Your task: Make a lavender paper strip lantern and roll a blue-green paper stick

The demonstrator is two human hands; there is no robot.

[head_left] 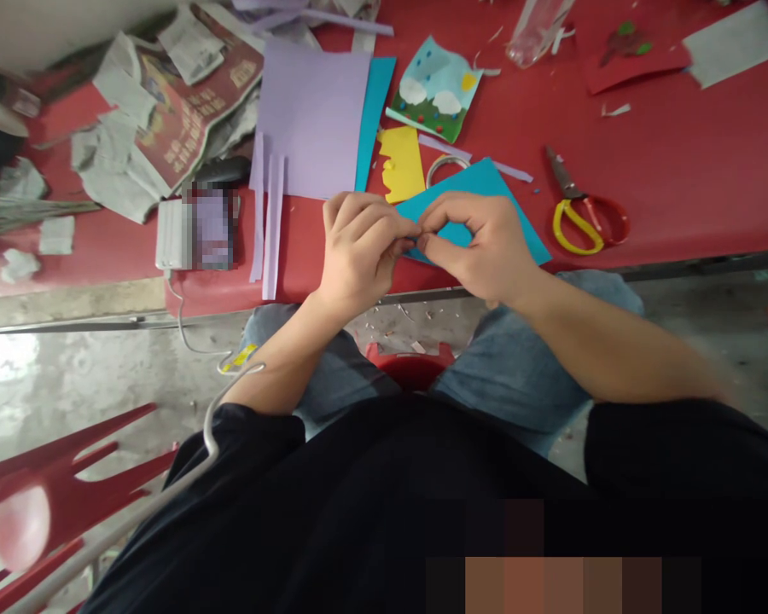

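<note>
Spreading under everything, the smooth red tabletop [697, 179] bears a crumpled newspaper [189, 111], its maroon panel printed in pale lettering too blurred to read. Beside it lies a flat, matte lilac sheet [313, 119], partly covering a teal sheet [375, 119]. The blue sheet [486, 181], angular and flat, lies at the table's near edge, under the hands. The left hand [358, 251] and right hand [490, 247] curl inward, thumbs and forefingers pinching a tiny dark piece [416, 240] where their tips meet; its material cannot be told. To the right, scissors [571, 205] with dark metal blades have one yellow and one red looped handle. Beyond the hands sits a picture card [439, 89] with white clouds and a yellow shape on light blue above green. Nearer are ragged-edged yellow paper [406, 166], narrow lilac strips [273, 226] and a partly covered tape ring [429, 175].
</note>
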